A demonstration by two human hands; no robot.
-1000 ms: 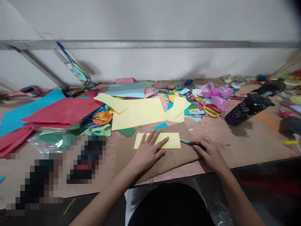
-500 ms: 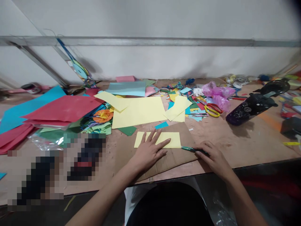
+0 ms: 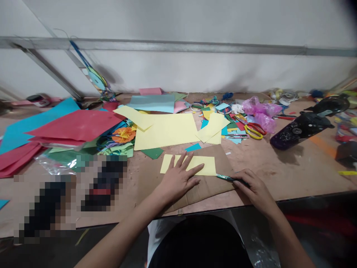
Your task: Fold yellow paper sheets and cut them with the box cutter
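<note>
The left hand point(image 3: 180, 178) lies palm down with its fingers spread and pointing away from the body, the thumb angled inward toward the other hand, and its forearm slants up from the lower left. To the right of that grip, the right hand point(image 3: 252, 186) is curled in a pinch, thumb below the bent fingers, its wrist bent inward and its forearm running down to the lower right.

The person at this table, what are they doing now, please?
The left hand lies flat with spread fingers on a yellow strip, on top of the cardboard. The right hand holds a slim tool, its tip at the strip's near right corner. Behind them lie a big yellow sheet, scissors and paper scraps. A dark bottle is on the right.
</note>
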